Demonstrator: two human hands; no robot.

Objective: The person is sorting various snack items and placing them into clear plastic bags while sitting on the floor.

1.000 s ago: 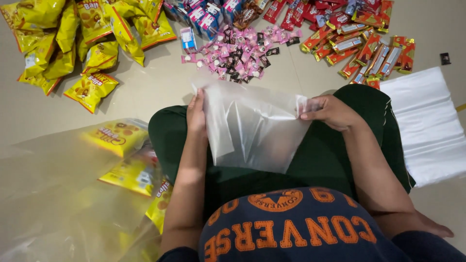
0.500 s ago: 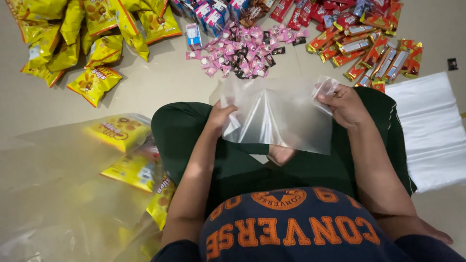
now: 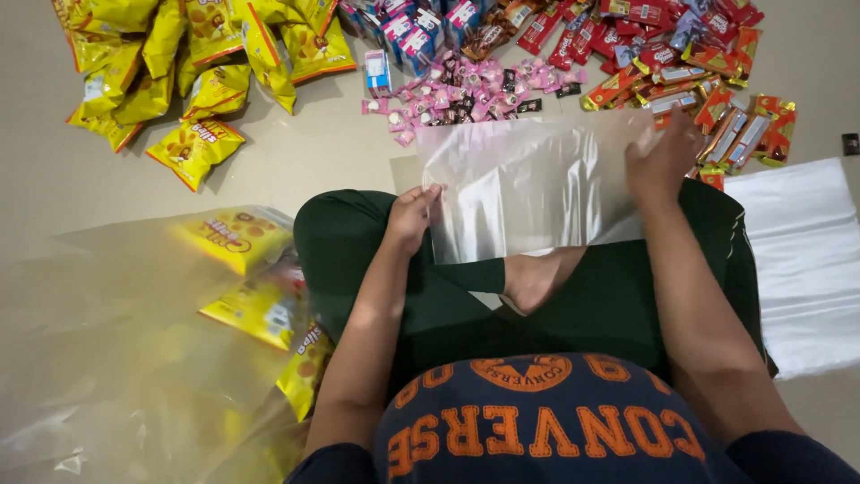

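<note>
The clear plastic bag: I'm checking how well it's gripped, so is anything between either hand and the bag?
Nothing visible. The left hand pinches the clear plastic bag at its left edge, and the right hand grips its upper right corner, both touching the film directly.

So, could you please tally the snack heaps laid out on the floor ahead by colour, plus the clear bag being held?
Yellow packet heap: 1
Blue carton cluster: 1
Pink sweet heap: 1
Red bar heap: 1
Held clear bag: 1
Total: 5
</note>
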